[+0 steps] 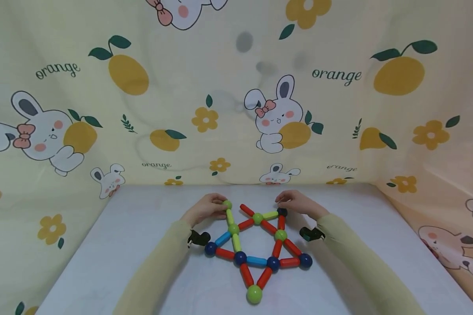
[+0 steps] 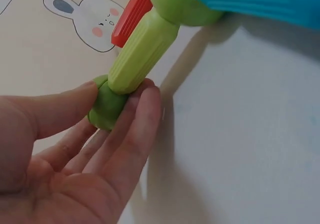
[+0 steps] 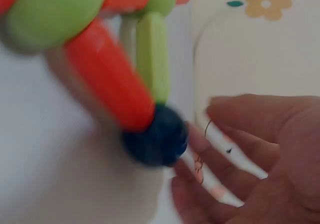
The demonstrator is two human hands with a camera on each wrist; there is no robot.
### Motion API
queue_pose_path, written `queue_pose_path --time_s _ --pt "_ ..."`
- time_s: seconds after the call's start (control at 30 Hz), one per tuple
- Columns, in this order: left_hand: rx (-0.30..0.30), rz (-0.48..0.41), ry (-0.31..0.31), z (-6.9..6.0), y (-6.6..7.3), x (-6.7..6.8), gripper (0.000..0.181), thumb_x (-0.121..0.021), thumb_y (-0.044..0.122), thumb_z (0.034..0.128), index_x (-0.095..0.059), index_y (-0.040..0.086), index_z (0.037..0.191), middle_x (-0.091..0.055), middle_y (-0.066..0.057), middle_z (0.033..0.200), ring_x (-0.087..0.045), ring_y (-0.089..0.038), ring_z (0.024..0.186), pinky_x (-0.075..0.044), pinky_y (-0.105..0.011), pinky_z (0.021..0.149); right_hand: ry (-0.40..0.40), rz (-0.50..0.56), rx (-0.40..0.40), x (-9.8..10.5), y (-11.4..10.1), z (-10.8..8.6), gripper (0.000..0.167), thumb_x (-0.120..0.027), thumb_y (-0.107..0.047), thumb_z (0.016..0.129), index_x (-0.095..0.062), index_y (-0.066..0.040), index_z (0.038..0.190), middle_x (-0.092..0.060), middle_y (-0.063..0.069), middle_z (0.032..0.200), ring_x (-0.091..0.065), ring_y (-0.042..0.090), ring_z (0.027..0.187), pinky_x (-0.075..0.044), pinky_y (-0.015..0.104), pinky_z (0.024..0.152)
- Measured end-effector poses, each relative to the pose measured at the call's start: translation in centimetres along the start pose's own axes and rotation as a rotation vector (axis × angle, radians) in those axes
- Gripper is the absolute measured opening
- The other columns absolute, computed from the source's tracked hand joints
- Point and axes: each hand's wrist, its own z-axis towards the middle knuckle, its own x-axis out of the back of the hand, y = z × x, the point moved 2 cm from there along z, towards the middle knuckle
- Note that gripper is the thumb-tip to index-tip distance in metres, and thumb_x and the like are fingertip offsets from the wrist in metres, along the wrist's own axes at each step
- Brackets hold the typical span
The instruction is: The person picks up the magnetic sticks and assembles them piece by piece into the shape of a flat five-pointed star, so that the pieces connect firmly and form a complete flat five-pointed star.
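Note:
A star-shaped figure of magnetic rods and balls lies on the table, red rods (image 1: 246,274) mixed with blue rods (image 1: 257,261) and yellow-green rods. My left hand (image 1: 206,208) pinches the green ball (image 2: 106,106) at the figure's upper left tip between thumb and fingers. From that ball a yellow-green rod (image 2: 142,51) runs to another green ball (image 1: 233,229). At the upper right tip, my right hand (image 1: 301,203) is beside a dark blue ball (image 3: 157,136). Its fingers are loosely spread close to the ball, and its thumb is off it.
Near the figure's top, a red rod (image 1: 246,210) sticks out from a green ball (image 1: 258,218) with one end free. The white table (image 1: 114,262) meets a cream cloth (image 1: 228,144) printed with rabbits and oranges at the back. Both wrists carry small dark cameras.

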Motion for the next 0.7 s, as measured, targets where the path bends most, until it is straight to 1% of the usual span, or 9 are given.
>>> queue_pose_path --time_s 0.07,0.13,0.2,0.27,0.37,0.43,0.57,0.7 --pt "-0.003 -0.002 0.009 0.1 0.0 -0.2 0.031 -0.062 0.008 0.0933 -0.054 0.003 0.123 -0.060 -0.017 0.113 -0.065 -0.025 0.091 -0.056 -0.035 0.080 0.024 0.012 0.040 -0.2 -0.7 0.3 0.028 -0.059 -0.018 0.096 -0.063 -0.003 0.118 -0.063 0.007 0.109 -0.055 0.025 0.102 -0.046 0.044 0.092" --pt "-0.008 -0.007 0.013 0.2 0.1 -0.4 0.032 -0.061 0.007 0.0935 -0.055 0.003 0.124 -0.059 -0.017 0.113 -0.065 -0.025 0.091 -0.056 -0.035 0.079 0.027 0.025 0.086 -0.7 -1.4 0.7 0.027 -0.060 -0.019 0.096 -0.064 -0.003 0.118 -0.065 0.004 0.108 -0.057 0.023 0.102 -0.047 0.043 0.092" --pt "-0.015 -0.008 0.015 0.4 0.1 -0.6 0.032 -0.061 0.007 0.0937 -0.055 0.004 0.125 -0.059 -0.017 0.113 -0.065 -0.025 0.091 -0.055 -0.035 0.080 -0.002 0.032 0.124 -1.3 -2.2 1.1 0.028 -0.060 -0.019 0.096 -0.065 -0.003 0.118 -0.066 0.003 0.107 -0.059 0.022 0.101 -0.048 0.041 0.091" --pt "-0.022 -0.004 0.015 0.5 0.1 -0.8 0.033 -0.060 0.007 0.0941 -0.055 0.004 0.127 -0.059 -0.017 0.113 -0.064 -0.025 0.091 -0.055 -0.035 0.080 -0.054 0.027 0.149 -2.1 -2.8 1.4 0.028 -0.059 -0.018 0.096 -0.065 -0.002 0.118 -0.067 0.003 0.106 -0.060 0.021 0.099 -0.049 0.039 0.090" --pt "-0.029 0.019 0.017 0.7 0.2 -1.2 0.033 -0.060 0.007 0.0944 -0.055 0.004 0.127 -0.059 -0.017 0.113 -0.064 -0.024 0.091 -0.055 -0.035 0.080 -0.131 0.009 0.155 -3.3 -3.5 1.8 0.027 -0.057 -0.017 0.097 -0.065 -0.002 0.119 -0.067 0.003 0.107 -0.058 0.020 0.099 -0.047 0.040 0.092" --pt "-0.030 0.035 0.021 0.8 0.3 -1.5 0.033 -0.059 0.007 0.0947 -0.056 0.003 0.127 -0.059 -0.017 0.113 -0.064 -0.024 0.091 -0.055 -0.034 0.080 -0.160 -0.009 0.146 -3.9 -3.8 2.0 0.026 -0.056 -0.017 0.097 -0.067 -0.004 0.118 -0.067 0.002 0.108 -0.057 0.018 0.098 -0.046 0.040 0.092" --pt "-0.023 0.068 0.036 0.8 0.6 -2.1 0.033 -0.059 0.008 0.0951 -0.056 0.003 0.127 -0.060 -0.016 0.112 -0.064 -0.023 0.090 -0.055 -0.034 0.080 -0.165 -0.026 0.134 -4.5 -4.0 2.2 0.024 -0.054 -0.015 0.098 -0.069 -0.008 0.115 -0.066 0.001 0.106 -0.055 0.018 0.094 -0.045 0.039 0.090" --pt "-0.010 0.086 0.066 0.9 0.9 -2.5 0.031 -0.060 0.008 0.0946 -0.055 0.002 0.125 -0.062 -0.016 0.109 -0.065 -0.023 0.088 -0.056 -0.033 0.078 -0.154 -0.009 0.123 -4.6 -4.2 2.2 0.024 -0.051 -0.012 0.099 -0.070 -0.007 0.114 -0.066 0.003 0.104 -0.055 0.020 0.090 -0.047 0.036 0.086"
